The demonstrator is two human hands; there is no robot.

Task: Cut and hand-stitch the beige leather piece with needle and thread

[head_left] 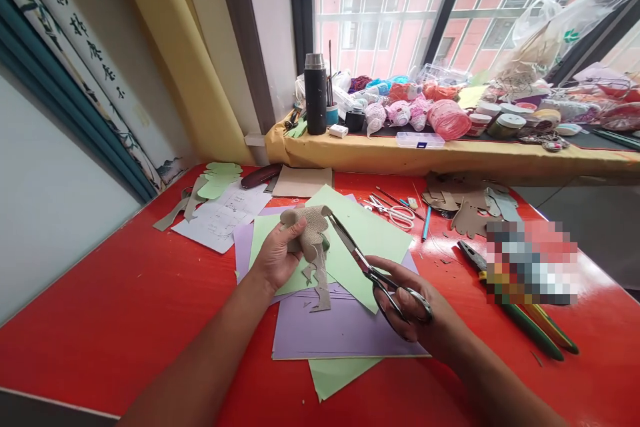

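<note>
Pinched in my left hand (280, 255) is a beige piece of leather (311, 221) with a wavy, rounded outline. A narrow jagged strip (323, 283) of the same material hangs down from it. My right hand (413, 300) has its fingers through the handles of a pair of metal scissors (356, 252). The blade tips meet the upper right edge of the leather piece. Beneath both hands lie overlapping green sheets (365, 233) and purple sheets (333, 330), with small scraps on them.
Pliers (535, 330) with green and yellow handles lie at right, beside a blurred patch. Pink-handled scissors (397, 213), pencils and brown cut pieces (467, 203) are farther back. A written paper (225, 213) lies left. The windowsill carries a black flask (315, 97) and yarn (447, 119).
</note>
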